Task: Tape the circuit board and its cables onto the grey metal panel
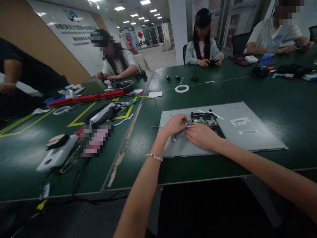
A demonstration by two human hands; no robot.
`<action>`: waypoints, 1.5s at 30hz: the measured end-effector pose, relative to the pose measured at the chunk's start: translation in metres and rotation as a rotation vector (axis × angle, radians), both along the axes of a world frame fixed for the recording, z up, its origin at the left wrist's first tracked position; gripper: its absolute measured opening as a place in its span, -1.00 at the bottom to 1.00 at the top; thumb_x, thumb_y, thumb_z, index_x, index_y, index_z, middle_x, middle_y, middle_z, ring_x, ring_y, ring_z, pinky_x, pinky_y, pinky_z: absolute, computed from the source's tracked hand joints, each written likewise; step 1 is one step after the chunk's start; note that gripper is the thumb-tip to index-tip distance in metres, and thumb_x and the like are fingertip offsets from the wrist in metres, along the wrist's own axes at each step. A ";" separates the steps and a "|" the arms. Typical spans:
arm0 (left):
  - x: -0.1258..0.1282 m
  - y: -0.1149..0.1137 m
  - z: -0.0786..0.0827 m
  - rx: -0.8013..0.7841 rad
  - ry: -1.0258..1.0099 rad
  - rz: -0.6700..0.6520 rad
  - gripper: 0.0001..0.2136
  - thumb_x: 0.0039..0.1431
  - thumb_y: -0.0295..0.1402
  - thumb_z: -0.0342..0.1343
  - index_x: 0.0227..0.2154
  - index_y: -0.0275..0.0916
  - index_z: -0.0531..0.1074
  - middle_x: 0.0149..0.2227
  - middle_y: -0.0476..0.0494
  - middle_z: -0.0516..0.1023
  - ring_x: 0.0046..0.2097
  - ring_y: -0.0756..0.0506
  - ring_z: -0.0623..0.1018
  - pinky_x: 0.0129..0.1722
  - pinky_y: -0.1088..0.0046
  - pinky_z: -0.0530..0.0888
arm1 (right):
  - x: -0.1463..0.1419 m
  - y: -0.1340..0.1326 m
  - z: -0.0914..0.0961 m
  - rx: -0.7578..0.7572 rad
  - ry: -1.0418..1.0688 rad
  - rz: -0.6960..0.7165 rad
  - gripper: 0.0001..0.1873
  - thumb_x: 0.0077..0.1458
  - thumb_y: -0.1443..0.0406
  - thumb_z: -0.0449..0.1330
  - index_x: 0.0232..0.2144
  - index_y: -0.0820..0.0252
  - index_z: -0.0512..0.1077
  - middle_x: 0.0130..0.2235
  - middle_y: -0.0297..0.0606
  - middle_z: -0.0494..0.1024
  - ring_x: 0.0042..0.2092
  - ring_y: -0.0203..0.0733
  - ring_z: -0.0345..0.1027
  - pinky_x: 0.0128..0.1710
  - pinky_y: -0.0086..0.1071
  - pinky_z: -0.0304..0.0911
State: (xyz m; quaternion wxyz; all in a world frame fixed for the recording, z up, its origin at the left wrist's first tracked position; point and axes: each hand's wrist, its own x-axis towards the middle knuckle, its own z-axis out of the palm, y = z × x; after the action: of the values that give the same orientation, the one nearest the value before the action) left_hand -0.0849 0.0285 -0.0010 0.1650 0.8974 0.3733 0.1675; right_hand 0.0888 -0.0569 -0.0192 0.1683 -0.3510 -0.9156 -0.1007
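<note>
Left hand (176,124) and right hand (201,135) meet at a thin cable (186,125).
They are curled close; I can't tell if they pinch it. Under them, the flat gray panel (252,141) lies right of the frame's middle.

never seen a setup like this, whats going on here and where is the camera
There is no machine here, just one person's bare left hand and right hand. The single picture comes from a camera on their head, looking forward and down. On the green table lies a flat gray panel with a circuit board. Both hands meet at thin pale wires; the grip is too small to judge. Farther back lies a white ring.
</note>
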 end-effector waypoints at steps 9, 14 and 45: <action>-0.003 -0.004 0.001 -0.053 0.004 -0.019 -0.68 -0.05 -0.29 0.23 -0.22 -0.26 0.34 -0.18 -0.17 0.44 -0.15 -0.11 0.45 -0.10 0.33 0.40 | 0.011 -0.016 0.016 -0.121 0.098 0.039 -0.64 0.29 0.31 -0.04 -0.27 0.33 0.55 -0.18 -0.13 0.53 -0.09 -0.19 0.38 0.18 -0.21 0.06; 0.000 -0.011 0.004 -0.033 0.102 0.012 -0.45 -0.11 -0.11 0.27 -0.11 -0.30 0.28 -0.08 -0.29 0.38 -0.05 -0.20 0.42 -0.04 0.26 0.39 | 0.056 -0.015 0.041 -0.400 0.560 -0.157 -0.66 0.26 0.15 0.03 -0.23 0.15 0.57 -0.22 -0.28 0.55 -0.22 -0.24 0.42 -0.16 -0.33 0.29; 0.073 -0.065 0.015 -0.221 -0.497 -0.142 -0.95 0.15 -0.43 0.08 -0.34 -0.26 0.43 -0.30 -0.09 0.51 -0.26 -0.02 0.49 -0.30 0.45 0.41 | 0.100 -0.023 0.022 -1.203 1.573 -0.146 -0.60 0.10 0.11 0.20 0.00 0.03 0.41 0.10 -0.26 0.39 -0.39 -0.45 0.39 -0.52 -0.59 0.30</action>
State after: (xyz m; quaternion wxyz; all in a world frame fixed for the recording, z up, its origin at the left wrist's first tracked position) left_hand -0.0121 -0.0366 0.0136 0.3596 0.8293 0.2735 0.3289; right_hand 0.1892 -0.0795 0.0033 0.5153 -0.4003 -0.4180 0.6321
